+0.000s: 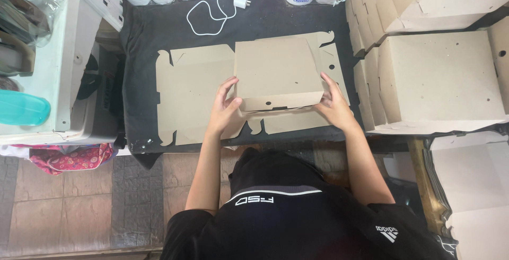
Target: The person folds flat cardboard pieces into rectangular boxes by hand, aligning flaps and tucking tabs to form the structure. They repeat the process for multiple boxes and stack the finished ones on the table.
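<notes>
Both hands' fingers, left hand [225, 106] and right hand [333, 103], clasping folded cardboard box [278, 74] (over flat blanks [191, 95]).

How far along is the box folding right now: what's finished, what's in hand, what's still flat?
Done: folded brown cardboard boxes stand stacked at the right. In hand: the left hand and right hand grip the sides of a closed brown cardboard box, its front flap tucked. Left: flat die-cut cardboard blanks lie under it on the dark table cloth.
</notes>
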